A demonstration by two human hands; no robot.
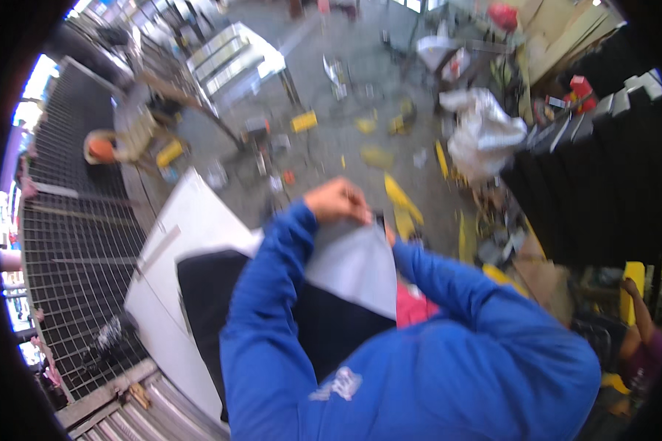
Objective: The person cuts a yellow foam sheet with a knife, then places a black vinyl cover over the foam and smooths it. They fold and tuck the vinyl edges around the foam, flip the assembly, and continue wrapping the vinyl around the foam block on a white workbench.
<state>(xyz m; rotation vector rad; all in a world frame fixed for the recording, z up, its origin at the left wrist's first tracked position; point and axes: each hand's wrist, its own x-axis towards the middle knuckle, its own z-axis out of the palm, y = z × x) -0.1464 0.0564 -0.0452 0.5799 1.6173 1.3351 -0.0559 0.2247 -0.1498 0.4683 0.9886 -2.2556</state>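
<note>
A large black sheet (342,331) lies in front of my body, with part of it also showing left of my left arm. A pale grey-white face (357,268), which looks like the sheet's folded-over underside, rises toward my hands. My left hand (338,201) is closed, its fingers pinching the upper edge of this pale face. Just right of that edge, a sliver of my right hand (390,234) shows; its fingers are hidden behind the sheet. A white board (191,217) lies under the sheet on the left. Something pink-red (415,303) shows beside the pale face, partly covered by my right arm.
A wire-mesh panel (73,220) stands at the left. Yellow scraps (402,198) and other litter lie on the grey floor (324,125). A white plastic sack (482,132) and a black corrugated stack (596,184) are at right. Another person's arm (643,316) shows at the lower right.
</note>
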